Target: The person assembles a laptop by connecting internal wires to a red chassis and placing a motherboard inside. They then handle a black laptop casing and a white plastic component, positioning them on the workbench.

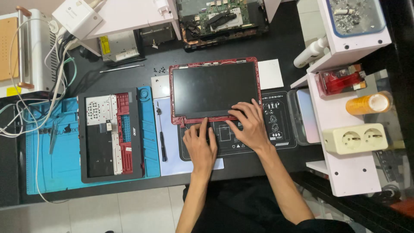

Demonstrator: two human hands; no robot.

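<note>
Under both sets of fingertips lies the red-framed laptop screen [214, 90], just ahead on the dark mat [282, 129]. Left hand [200, 144] presses its near edge, fingers loosely spread; right hand [249, 125] fans across the lower glass. Screwdriver [161, 133] sits left.

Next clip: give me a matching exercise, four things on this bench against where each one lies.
Things:
1. red-framed screen panel
2. screwdriver
3. laptop base shell
4. double wall socket

Places:
A. on the blue mat, left
B. on the white shelf unit, right
C. under the fingertips of the left hand and the right hand
D. between the blue mat and the left hand

Pairs: 1-C, 2-D, 3-A, 4-B
</note>
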